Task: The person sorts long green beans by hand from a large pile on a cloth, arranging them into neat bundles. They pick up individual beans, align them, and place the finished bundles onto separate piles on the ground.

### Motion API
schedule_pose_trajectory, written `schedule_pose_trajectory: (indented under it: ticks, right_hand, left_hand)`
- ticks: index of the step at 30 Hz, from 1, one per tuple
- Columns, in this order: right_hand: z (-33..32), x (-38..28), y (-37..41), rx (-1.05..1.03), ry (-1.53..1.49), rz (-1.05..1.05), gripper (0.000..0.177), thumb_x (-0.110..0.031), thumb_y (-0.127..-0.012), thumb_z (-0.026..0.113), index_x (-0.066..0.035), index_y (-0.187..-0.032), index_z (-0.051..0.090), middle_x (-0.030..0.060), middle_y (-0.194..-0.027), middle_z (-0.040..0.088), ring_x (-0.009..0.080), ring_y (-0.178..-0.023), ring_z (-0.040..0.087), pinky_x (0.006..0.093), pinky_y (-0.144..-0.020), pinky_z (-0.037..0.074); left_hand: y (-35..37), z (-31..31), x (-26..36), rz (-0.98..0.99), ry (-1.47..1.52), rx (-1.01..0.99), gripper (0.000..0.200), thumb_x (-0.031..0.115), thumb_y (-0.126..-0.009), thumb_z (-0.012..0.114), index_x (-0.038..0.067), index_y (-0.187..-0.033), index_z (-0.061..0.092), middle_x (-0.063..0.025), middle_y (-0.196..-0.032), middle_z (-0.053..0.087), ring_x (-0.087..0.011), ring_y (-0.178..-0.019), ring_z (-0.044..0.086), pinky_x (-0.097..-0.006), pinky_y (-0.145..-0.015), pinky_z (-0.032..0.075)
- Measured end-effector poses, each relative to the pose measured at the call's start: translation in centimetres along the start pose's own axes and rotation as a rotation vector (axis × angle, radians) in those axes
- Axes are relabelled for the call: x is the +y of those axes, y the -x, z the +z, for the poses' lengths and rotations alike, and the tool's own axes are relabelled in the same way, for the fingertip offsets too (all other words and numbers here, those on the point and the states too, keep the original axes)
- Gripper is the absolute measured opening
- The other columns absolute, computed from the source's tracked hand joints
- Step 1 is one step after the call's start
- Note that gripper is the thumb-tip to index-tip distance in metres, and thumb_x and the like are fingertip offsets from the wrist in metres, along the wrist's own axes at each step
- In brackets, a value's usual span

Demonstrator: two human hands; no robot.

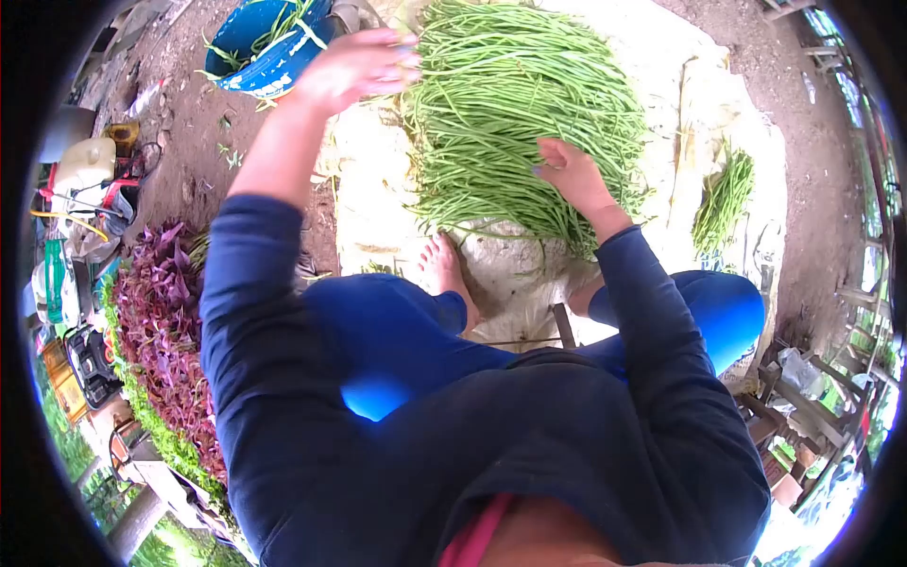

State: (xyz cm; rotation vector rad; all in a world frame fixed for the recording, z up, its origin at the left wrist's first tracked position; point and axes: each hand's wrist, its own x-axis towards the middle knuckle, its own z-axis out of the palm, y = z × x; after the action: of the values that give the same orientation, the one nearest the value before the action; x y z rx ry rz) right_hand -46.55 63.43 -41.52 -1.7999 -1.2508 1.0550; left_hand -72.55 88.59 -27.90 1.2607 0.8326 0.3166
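Note:
A big heap of long green beans (515,113) lies on a pale sheet (378,189) spread on the ground in front of me. My left hand (357,66) hovers over the heap's left edge, fingers spread, holding nothing that I can see. My right hand (572,175) rests on the near right part of the heap with its fingers curled into the beans. My bare foot (442,265) sits on the sheet just below the pile.
A blue basin (269,47) with a few beans stands at the upper left. A smaller bundle of beans (723,198) lies right. Purple-leaved plants (165,331) and clutter line the left; wooden pieces (803,406) at right. Bare dirt surrounds the sheet.

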Motion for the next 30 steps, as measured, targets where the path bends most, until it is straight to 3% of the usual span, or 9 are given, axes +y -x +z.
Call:
schedule_pose_trajectory:
  ticks: [4, 7, 9, 10, 11, 13, 18, 24, 30]
  right_hand:
    - [1.7, 2.6, 1.5, 0.03, 0.532, -0.038, 0.065, -0.022, -0.075, 0.072, -0.006, -0.132, 0.045, 0.0196, -0.129, 0.05, 0.0353, -0.117, 0.049, 0.0411, -0.099, 0.04]
    - [4.3, 2.6, 1.9, -0.029, 0.73, -0.058, 0.088, -0.022, -0.07, 0.076, -0.007, -0.142, 0.028, 0.018, -0.143, 0.031, 0.0372, -0.13, 0.034, 0.0482, -0.107, 0.029]
    - [5.6, 3.0, 0.7, 0.026, 0.81, -0.316, 0.095, -0.023, -0.068, 0.078, -0.006, -0.144, 0.024, 0.0174, -0.147, 0.025, 0.0375, -0.133, 0.029, 0.0508, -0.108, 0.026]
    - [6.0, 2.2, 0.2, 0.041, 0.813, -0.347, 0.088, -0.018, -0.07, 0.075, -0.002, -0.142, 0.027, 0.0222, -0.146, 0.026, 0.0385, -0.134, 0.029, 0.0517, -0.109, 0.024]
    - [6.5, 2.2, -0.6, 0.037, 0.812, -0.346, 0.088, -0.018, -0.07, 0.075, -0.002, -0.142, 0.027, 0.0222, -0.146, 0.026, 0.0385, -0.134, 0.029, 0.0517, -0.109, 0.024]
    - [7.4, 2.3, -2.7, 0.044, 0.936, -0.364, 0.085, -0.014, -0.072, 0.071, -0.002, -0.143, 0.025, 0.0227, -0.146, 0.026, 0.0391, -0.134, 0.028, 0.0521, -0.11, 0.023]
    - [9.0, 4.6, -4.4, 0.08, 1.043, -0.423, 0.058, -0.006, -0.083, 0.049, -0.003, -0.138, 0.035, 0.0166, -0.128, 0.047, 0.0313, -0.124, 0.041, 0.0481, -0.109, 0.025]
    - [8.8, 5.7, -3.5, 0.044, 0.947, -0.564, 0.027, -0.006, -0.08, 0.05, -0.005, -0.107, 0.054, 0.0129, -0.112, 0.054, 0.0293, -0.109, 0.05, 0.0444, -0.101, 0.036]
    - [8.8, 6.9, -2.9, 0.06, 0.885, -0.576, 0.025, -0.008, -0.08, 0.051, -0.007, -0.105, 0.057, 0.0133, -0.113, 0.057, 0.0276, -0.106, 0.054, 0.0404, -0.093, 0.042]
  left_hand:
    - [11.8, -3.3, -2.3, -0.188, -0.394, 0.309, 0.025, 0.014, -0.083, 0.059, 0.003, -0.105, 0.059, -0.0033, -0.083, 0.064, -0.0118, -0.073, 0.062, -0.0232, -0.063, 0.051]
    - [21.4, -3.1, -7.1, -0.508, -0.28, 0.364, 0.023, 0.011, -0.081, 0.061, 0.006, -0.104, 0.06, -0.0034, -0.08, 0.064, -0.0122, -0.069, 0.062, -0.0255, -0.06, 0.051]
    - [27.0, -3.4, -13.7, -0.636, -0.066, 0.379, 0.024, 0.009, -0.08, 0.064, 0.006, -0.104, 0.061, -0.0034, -0.082, 0.064, -0.0111, -0.068, 0.061, -0.0226, -0.057, 0.051]
    - [28.0, -0.7, -13.9, -0.714, -0.346, 0.474, 0.02, 0.011, -0.081, 0.065, 0.005, -0.1, 0.063, -0.0036, -0.082, 0.065, -0.0108, -0.07, 0.062, -0.0221, -0.057, 0.051]
    - [29.5, -0.1, -17.5, -0.771, -0.275, 0.482, 0.017, 0.011, -0.081, 0.065, 0.006, -0.097, 0.065, -0.0037, -0.083, 0.065, -0.0104, -0.073, 0.063, -0.0234, -0.058, 0.052]
    - [33.3, 0.3, -29.4, -0.595, -0.461, 0.327, 0.025, 0.013, -0.081, 0.067, 0.009, -0.106, 0.063, -0.0034, -0.087, 0.064, -0.013, -0.078, 0.064, -0.0264, -0.065, 0.055]
    - [29.9, 3.5, -40.2, -0.599, -0.246, 0.475, 0.03, 0.011, -0.084, 0.064, 0.008, -0.113, 0.06, -0.0066, -0.097, 0.063, -0.018, -0.087, 0.062, -0.0313, -0.074, 0.053]
    - [26.1, -1.8, -30.5, -0.129, -0.124, 0.821, 0.036, 0.009, -0.087, 0.061, 0.007, -0.122, 0.055, -0.0103, -0.109, 0.061, -0.0241, -0.098, 0.059, -0.037, -0.085, 0.049]
    - [18.0, 0.6, -6.1, 0.297, -1.14, 0.701, 0.036, 0.003, -0.083, 0.063, 0.005, -0.119, 0.058, -0.0164, -0.114, 0.061, -0.0324, -0.11, 0.057, -0.0398, -0.094, 0.045]
